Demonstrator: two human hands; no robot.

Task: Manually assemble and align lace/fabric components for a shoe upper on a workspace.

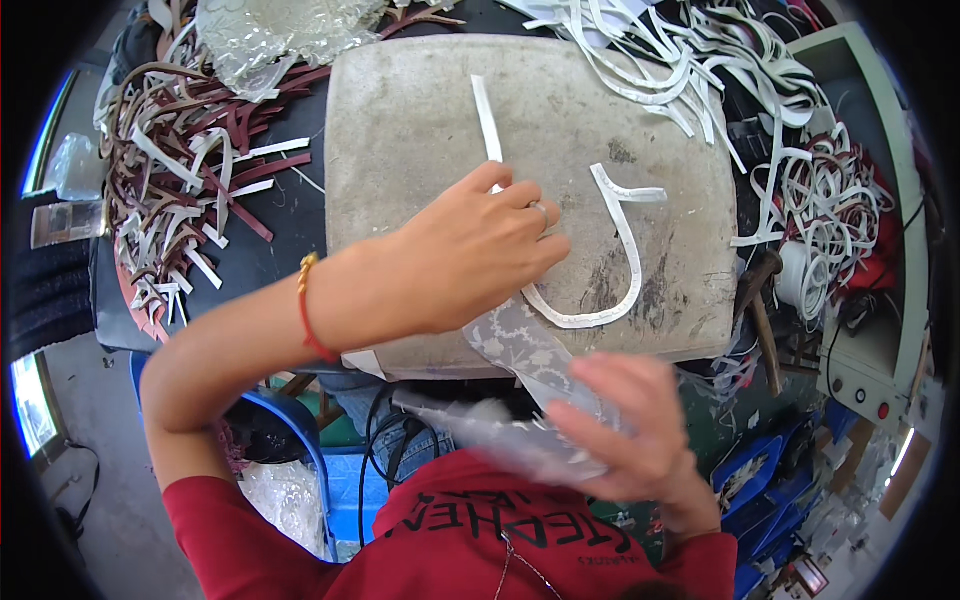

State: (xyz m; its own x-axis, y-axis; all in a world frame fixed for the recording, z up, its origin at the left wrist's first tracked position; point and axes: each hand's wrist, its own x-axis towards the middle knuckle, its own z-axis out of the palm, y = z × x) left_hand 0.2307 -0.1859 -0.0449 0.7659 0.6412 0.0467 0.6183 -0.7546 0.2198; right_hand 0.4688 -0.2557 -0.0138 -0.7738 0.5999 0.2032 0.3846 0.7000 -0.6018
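Note:
My left hand (480, 245) is closed, its fingers curled down over a narrow white strip (485, 118) on the worn board (400, 130). The strip's straight end runs out beyond the fingers. A curved white strip (632, 260) comes out from beneath the same hand and bends round to a short side tail; whether the two are one piece is hidden. My right hand (635, 430), blurred by motion, is at the board's near edge. Between its fingers is a translucent grey sheet with a pale pattern (515, 340), which hangs over the edge and passes under my left hand.
Maroon and white strip offcuts (190, 150) heap at the left, beside crumpled clear plastic (270, 40). White strips (650, 60) lie at the far right, near a tangled pile (840, 200). A hammer (762, 310) rests by the board's right edge, next to a grey machine housing (885, 350).

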